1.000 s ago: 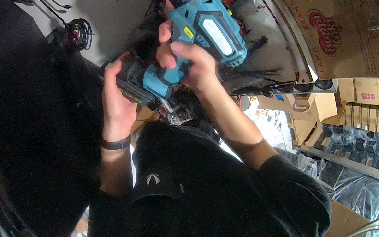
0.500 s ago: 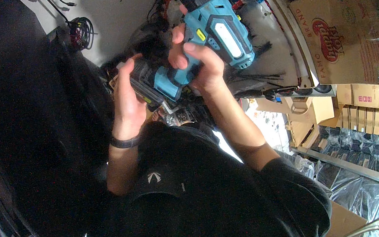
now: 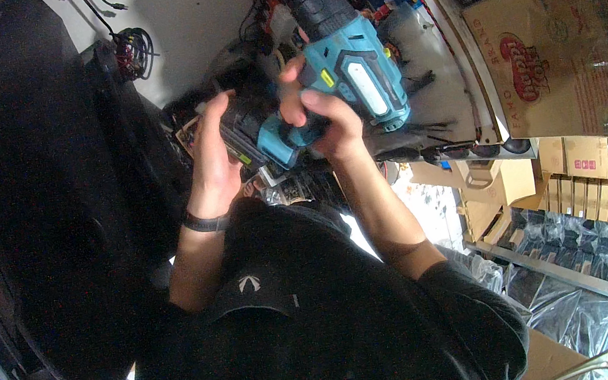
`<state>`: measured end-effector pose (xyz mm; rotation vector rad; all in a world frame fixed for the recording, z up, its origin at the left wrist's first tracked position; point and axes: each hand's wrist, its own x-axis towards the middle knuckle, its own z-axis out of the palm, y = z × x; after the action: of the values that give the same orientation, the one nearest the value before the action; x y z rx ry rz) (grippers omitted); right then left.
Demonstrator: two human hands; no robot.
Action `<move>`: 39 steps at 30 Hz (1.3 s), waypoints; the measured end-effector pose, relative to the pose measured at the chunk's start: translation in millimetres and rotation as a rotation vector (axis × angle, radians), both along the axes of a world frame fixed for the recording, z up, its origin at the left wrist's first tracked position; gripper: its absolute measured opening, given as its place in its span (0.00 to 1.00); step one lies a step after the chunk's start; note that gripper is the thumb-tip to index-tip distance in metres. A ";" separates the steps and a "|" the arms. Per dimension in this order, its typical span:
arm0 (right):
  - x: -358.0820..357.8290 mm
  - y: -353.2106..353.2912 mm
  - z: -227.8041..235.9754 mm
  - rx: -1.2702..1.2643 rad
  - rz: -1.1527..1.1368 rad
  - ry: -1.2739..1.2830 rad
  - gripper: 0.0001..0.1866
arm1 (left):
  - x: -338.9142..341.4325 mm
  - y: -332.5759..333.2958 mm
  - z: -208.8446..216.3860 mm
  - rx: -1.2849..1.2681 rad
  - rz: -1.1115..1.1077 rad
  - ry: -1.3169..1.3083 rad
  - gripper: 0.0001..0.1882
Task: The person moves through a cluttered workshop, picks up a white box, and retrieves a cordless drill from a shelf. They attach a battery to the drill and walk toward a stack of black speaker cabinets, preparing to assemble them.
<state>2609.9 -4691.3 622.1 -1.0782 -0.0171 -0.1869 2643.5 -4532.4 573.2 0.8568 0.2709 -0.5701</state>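
one cordless drill (image 3: 350,78), teal body with a black chuck end, is in front of your chest, raised above the cluttered workbench (image 3: 452,83). two hands are on it. your right hand (image 3: 324,113) is wrapped around the teal grip just below the drill's body, fingers curled closed on it, index finger lying up along the side. your left hand (image 3: 216,159) cups the black battery pack (image 3: 241,133) at the foot of the drill's grip, palm against its outer side, thumb over the top; you cannot tell from this view whether the pack is fully seated. one dark wristband (image 3: 203,221) sits on your left wrist, below the drill.

beyond the drill, to its upper left, one coil of cable (image 3: 133,52) hangs on the pale wall. to the drill's right stands one large brown cardboard box (image 3: 558,61); below that, several smaller cartons (image 3: 588,165), count unclear.

against the frame half a second ago: the drill sits slightly higher and more upright, chuck pointing further away from you. your left hand has moved closer in on the pack. both holds are unchanged in kind.
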 end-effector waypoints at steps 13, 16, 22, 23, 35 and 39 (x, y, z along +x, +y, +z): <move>1.0 4.1 -6.7 0.007 -0.022 -0.105 0.18 | -19.2 -14.4 0.8 0.056 -0.001 0.000 0.25; 2.1 3.8 -4.8 -0.010 -0.061 -0.146 0.19 | -21.7 -19.1 2.4 0.053 -0.011 0.006 0.25; 6.1 2.4 -3.7 -0.076 -0.060 -0.039 0.26 | -29.3 -16.5 -2.1 0.066 -0.023 0.023 0.31; 6.2 2.8 -5.2 -0.024 -0.031 0.008 0.26 | -31.3 -14.9 -4.5 0.028 -0.037 0.005 0.32; -49.8 -36.5 -43.6 0.025 0.255 0.035 0.18 | -70.0 41.7 -20.9 0.470 -0.105 -0.332 0.37; -101.4 -47.8 -56.2 -0.228 0.321 -0.017 0.08 | -104.9 26.2 -9.2 0.452 -0.071 -0.406 0.32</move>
<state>2508.5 -4739.0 565.9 -1.2842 -0.2298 0.0982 2538.6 -4506.3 564.0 1.4006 -0.0062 -0.3916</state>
